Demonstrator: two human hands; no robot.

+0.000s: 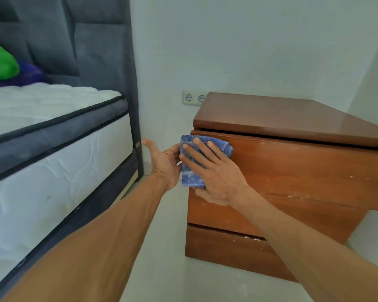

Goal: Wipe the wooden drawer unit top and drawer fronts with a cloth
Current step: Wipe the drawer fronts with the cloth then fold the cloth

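Observation:
A brown wooden drawer unit (292, 118) stands against the white wall, its top drawer (303, 168) pulled out a little. A folded blue cloth (191, 173) lies flat against the left end of that drawer front. My right hand (214, 173) presses the cloth with straight, spread fingers. My left hand (165, 162) is at the drawer's left edge, thumb out, its fingers reaching behind the cloth and hidden there. The lower drawer fronts (227, 249) show scuffs and pale specks.
A bed with a white quilted mattress (52, 171) and a grey padded headboard (92, 51) stands close on the left. A green and purple bundle (0, 62) lies on it. A double wall socket (193, 98) sits behind the unit. Pale floor (162, 269) runs between bed and unit.

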